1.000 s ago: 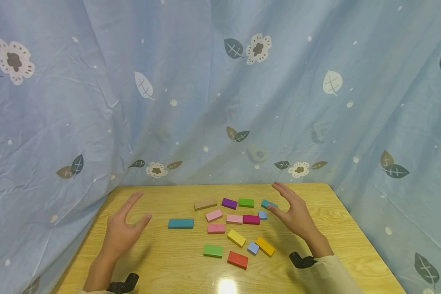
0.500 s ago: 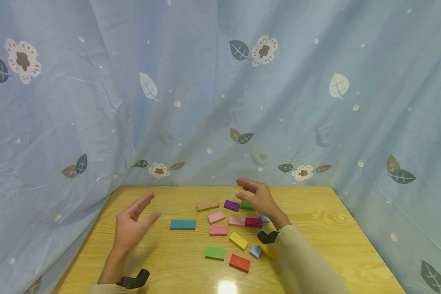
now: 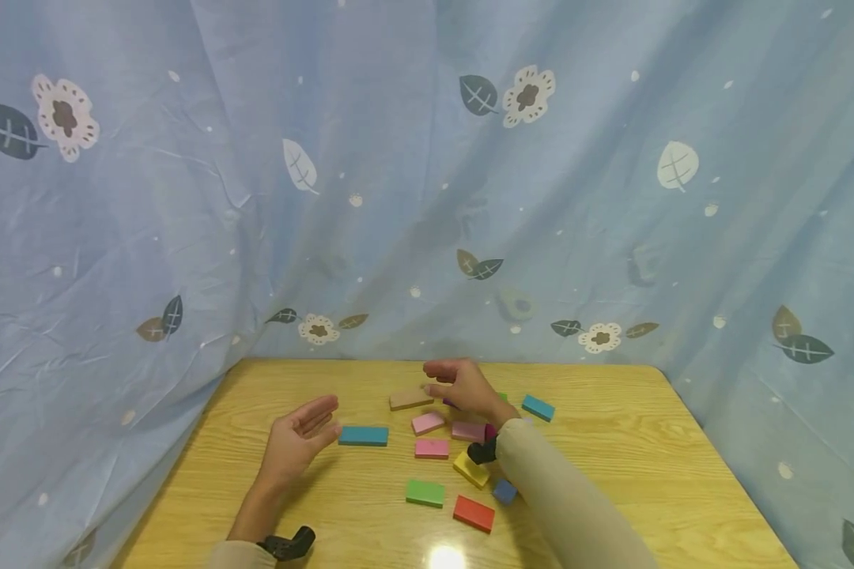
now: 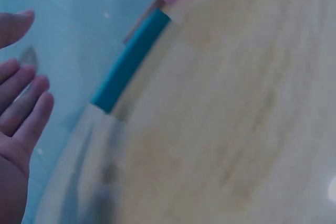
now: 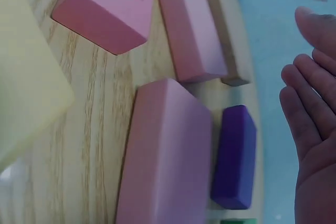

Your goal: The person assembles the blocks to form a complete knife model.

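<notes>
My left hand (image 3: 295,442) is open, thumb apart from the fingers, beside the left end of a long teal block (image 3: 364,436). In the left wrist view its palm and fingers (image 4: 23,108) hold nothing. My right hand (image 3: 467,389) hovers at the back of the block group, fingertips near the right end of a tan wooden block (image 3: 410,398). It overlaps a purple block (image 3: 450,402), which shows whole in the right wrist view. There the hand (image 5: 315,114) is open, with bare fingers. Pink blocks (image 3: 428,423) lie just in front.
A yellow block (image 3: 471,469), a green block (image 3: 425,493), a red block (image 3: 474,514) and a small blue block (image 3: 504,491) lie nearer. A blue block (image 3: 538,408) sits at the back right. A patterned curtain (image 3: 398,197) hangs behind the wooden table (image 3: 648,474).
My right hand has swept left from the back-right blue block to the tan and purple blocks. My left hand has come right, up to the long teal block.
</notes>
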A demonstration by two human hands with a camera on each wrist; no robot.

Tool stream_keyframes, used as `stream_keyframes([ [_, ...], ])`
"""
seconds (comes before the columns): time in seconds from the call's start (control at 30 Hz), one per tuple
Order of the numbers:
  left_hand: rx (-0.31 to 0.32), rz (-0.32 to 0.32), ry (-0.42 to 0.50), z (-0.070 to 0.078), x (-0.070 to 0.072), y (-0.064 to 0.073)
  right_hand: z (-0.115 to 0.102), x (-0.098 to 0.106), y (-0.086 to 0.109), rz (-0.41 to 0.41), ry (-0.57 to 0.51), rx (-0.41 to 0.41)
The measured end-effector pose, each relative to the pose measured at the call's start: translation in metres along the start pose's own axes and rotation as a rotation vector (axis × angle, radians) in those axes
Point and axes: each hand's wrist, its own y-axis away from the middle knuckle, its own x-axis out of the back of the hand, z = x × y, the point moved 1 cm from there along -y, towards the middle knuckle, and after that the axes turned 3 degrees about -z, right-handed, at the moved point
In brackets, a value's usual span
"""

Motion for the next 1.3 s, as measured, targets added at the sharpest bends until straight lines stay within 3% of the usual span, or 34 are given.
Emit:
stream_keyframes([
  [0.13, 0.056, -0.057, -0.052, -0.012, -0.005, -0.001, 0.006, -0.005, -0.002, -0.008, 0.000, -0.046],
  [0.33, 0.050, -0.115, -0.164, -0.020, -0.012, -0.002, 0.015, -0.013, -0.002, -0.044, 0.070, -0.063],
  [0.47, 0.046, -0.099, -0.251, -0.019, -0.017, -0.001, 0.016, -0.015, -0.004, -0.048, 0.165, -0.027],
  [0.73, -0.067, -0.052, -0.444, -0.017, -0.021, -0.003, 0.017, -0.018, -0.007, 0.017, 0.286, 0.036],
  [0.83, -0.061, -0.018, -0.452, -0.016, -0.018, -0.001, 0.013, -0.020, -0.005, 0.045, 0.257, 0.022],
  [1.03, -0.030, 0.061, -0.366, -0.008, -0.006, 0.002, 0.006, -0.026, -0.002, 0.048, 0.138, -0.044],
  [1.17, -0.044, 0.116, -0.352, -0.006, 0.000, 0.002, 0.004, -0.033, 0.004, 0.007, 0.201, -0.056],
  [1.3, -0.019, 0.138, -0.339, -0.010, 0.000, 0.004, 0.005, -0.038, 0.016, -0.032, 0.281, -0.064],
])
